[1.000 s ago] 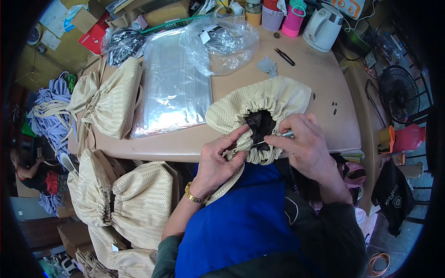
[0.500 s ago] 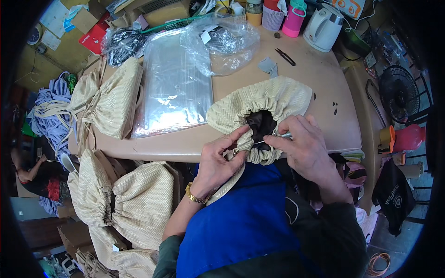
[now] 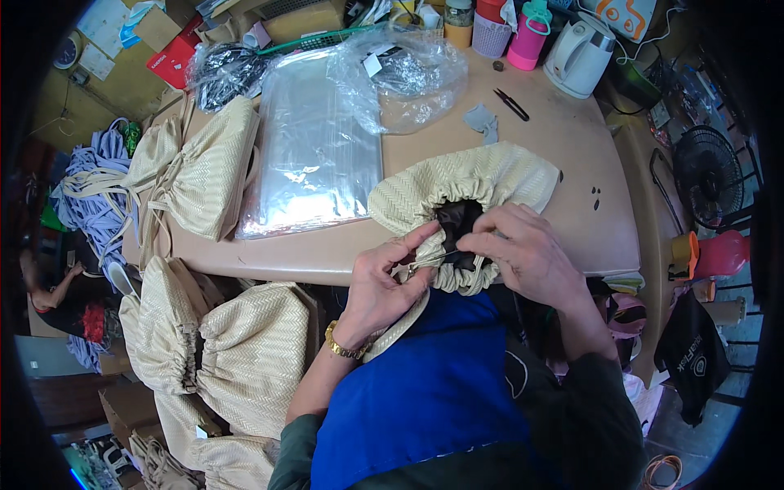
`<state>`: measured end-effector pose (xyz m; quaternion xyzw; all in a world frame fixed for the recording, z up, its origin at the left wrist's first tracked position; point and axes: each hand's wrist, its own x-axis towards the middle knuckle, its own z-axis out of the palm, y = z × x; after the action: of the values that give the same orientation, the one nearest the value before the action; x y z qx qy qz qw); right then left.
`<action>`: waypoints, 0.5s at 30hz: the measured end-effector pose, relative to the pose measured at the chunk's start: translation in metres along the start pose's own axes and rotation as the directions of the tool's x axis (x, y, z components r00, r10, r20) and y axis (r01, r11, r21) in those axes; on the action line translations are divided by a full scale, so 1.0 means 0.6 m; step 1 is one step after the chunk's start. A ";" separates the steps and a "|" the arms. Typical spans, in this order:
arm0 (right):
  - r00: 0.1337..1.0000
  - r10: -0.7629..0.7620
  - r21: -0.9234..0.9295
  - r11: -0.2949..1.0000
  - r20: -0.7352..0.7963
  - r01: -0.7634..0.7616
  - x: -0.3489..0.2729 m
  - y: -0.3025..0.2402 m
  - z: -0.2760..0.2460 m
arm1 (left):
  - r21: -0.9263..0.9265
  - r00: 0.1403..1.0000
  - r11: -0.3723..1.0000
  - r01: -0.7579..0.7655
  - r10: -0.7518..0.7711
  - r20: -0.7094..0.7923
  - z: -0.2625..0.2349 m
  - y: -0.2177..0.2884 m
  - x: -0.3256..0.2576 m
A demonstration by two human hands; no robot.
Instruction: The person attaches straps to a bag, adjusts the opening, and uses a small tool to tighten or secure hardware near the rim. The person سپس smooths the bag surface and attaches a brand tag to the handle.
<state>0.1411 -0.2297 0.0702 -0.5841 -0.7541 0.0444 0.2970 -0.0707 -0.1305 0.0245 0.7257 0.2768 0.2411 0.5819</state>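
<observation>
A cream woven drawstring bag (image 3: 498, 170) lies at the table's front edge, its gathered mouth turned toward me and its dark lining (image 3: 460, 224) showing. Thumb and fingers of my left hand (image 3: 384, 282) pinch the near left part of the gathered rim. From that side a flat cream strap (image 3: 398, 332) hangs down over my blue apron. My right hand (image 3: 527, 253) is closed around a thin metal tool (image 3: 445, 256), whose shaft points left toward my left fingertips. Its handle is hidden in the hand, and its exact tip cannot be made out.
Clear plastic sleeves (image 3: 314, 155) and a crumpled plastic bag (image 3: 408, 90) lie beyond. Black thread snips (image 3: 512, 104) and a grey scrap (image 3: 481, 121) are farther right, near a white kettle (image 3: 580, 55). More cream bags (image 3: 253, 347) are piled at lower left; another person sits far left.
My right hand has shifted slightly and turned, so the tool's pale handle no longer shows. The left hand keeps its pinch on the rim. The view has shifted slightly.
</observation>
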 end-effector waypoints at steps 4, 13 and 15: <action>0.992 0.124 0.285 0.951 -0.011 -0.116 -0.004 0.017 0.013 | -0.006 0.999 0.999 -0.051 0.051 0.012 0.000 0.002 0.002; 0.980 0.197 0.502 0.849 -0.013 -0.164 -0.008 0.021 0.018 | 0.015 0.998 0.998 -0.060 0.060 0.000 0.000 0.004 0.003; 0.993 0.110 0.282 0.955 -0.034 -0.096 -0.004 0.013 0.010 | 0.019 0.999 0.998 -0.052 0.052 -0.001 0.000 0.002 0.003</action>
<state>0.1450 -0.2275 0.0611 -0.5756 -0.7014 0.1514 0.3923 -0.0691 -0.1297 0.0259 0.7382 0.2605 0.2540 0.5681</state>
